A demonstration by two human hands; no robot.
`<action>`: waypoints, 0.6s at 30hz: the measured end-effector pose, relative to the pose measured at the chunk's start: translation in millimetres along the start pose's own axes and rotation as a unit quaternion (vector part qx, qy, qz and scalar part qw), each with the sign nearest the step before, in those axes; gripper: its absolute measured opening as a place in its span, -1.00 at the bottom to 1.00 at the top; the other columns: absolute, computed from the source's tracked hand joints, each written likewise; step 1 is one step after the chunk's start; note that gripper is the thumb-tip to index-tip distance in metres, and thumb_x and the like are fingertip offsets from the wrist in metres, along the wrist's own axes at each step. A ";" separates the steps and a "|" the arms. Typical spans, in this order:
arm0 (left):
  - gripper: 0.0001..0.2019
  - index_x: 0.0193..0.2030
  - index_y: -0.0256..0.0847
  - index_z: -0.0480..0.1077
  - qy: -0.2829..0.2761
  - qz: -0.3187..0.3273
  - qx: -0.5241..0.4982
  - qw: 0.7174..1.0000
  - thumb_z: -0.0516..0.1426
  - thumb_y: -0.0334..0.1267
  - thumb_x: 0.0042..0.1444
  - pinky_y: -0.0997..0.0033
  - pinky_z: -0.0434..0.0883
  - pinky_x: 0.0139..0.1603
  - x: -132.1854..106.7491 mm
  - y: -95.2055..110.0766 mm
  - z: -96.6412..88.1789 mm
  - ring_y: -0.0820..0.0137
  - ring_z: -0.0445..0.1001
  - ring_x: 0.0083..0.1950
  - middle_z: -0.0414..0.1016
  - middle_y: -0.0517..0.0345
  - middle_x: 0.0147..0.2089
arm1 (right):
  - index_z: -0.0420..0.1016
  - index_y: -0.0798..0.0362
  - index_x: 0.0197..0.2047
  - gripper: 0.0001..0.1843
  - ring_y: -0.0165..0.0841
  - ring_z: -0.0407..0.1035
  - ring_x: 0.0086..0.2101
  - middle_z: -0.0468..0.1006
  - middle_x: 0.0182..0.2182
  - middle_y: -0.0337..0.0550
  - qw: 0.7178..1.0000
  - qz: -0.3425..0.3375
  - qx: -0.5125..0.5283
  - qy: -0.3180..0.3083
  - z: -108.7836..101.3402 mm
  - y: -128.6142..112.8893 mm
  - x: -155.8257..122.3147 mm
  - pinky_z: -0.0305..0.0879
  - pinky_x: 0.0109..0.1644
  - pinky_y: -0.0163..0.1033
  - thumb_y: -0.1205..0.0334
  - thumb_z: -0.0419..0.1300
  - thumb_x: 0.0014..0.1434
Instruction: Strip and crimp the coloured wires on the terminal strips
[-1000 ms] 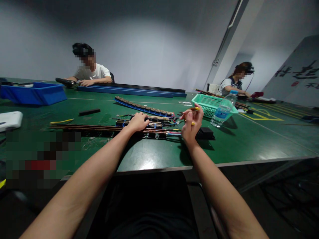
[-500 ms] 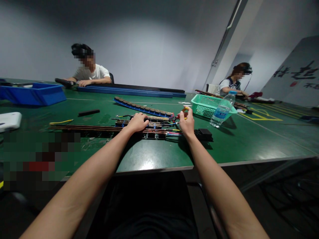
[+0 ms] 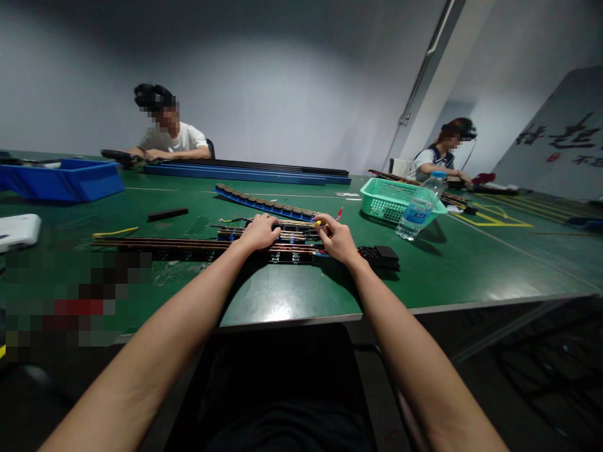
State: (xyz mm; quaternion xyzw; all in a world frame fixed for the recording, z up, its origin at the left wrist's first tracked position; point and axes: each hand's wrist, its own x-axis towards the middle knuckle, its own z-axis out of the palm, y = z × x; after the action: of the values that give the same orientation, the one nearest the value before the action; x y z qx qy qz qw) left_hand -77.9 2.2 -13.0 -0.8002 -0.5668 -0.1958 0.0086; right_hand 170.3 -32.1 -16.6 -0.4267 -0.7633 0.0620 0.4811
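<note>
A long dark rail strip with copper-coloured bars [image 3: 155, 245] lies across the green table [image 3: 292, 292] in front of me. My left hand [image 3: 260, 231] rests palm-down on the stacked strips near their right end, fingers curled over them. My right hand [image 3: 335, 238] is closed in a pinch on a small yellow-tipped wire [image 3: 318, 223] at the bundle of coloured wires beside the strips. A black connector block [image 3: 379, 255] lies just right of my right hand.
A teal basket [image 3: 393, 199] and a water bottle [image 3: 419, 208] stand to the right. A blue-edged strip [image 3: 268, 204] lies behind; a blue bin [image 3: 61, 179] and a white device [image 3: 17, 229] sit at left. Two other people sit at the far side.
My right hand came down from mid-air and moved left to the wire bundle beside my left hand. My left hand stayed on the strips.
</note>
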 end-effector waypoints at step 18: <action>-0.61 0.10 -0.18 0.50 0.000 -0.011 -0.008 1.000 -0.01 -0.14 0.28 0.08 0.32 0.29 -0.5 0.4 -1.0 0.07 0.34 0.23 0.47 -0.07 0.15 | 0.32 -0.03 0.12 -0.57 -0.50 0.31 -0.56 0.53 -0.23 -0.17 0.947 0.093 0.173 0.254 -9.2 -17.6 2.8 0.30 -0.49 -0.31 -0.08 0.13 0.30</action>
State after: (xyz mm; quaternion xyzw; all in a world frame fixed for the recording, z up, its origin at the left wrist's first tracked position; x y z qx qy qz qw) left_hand -77.9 1.4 -12.1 -0.7941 -0.5738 -0.2004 -0.0001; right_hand 166.6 -44.1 -1.0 -0.4079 -0.5502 0.1273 0.7174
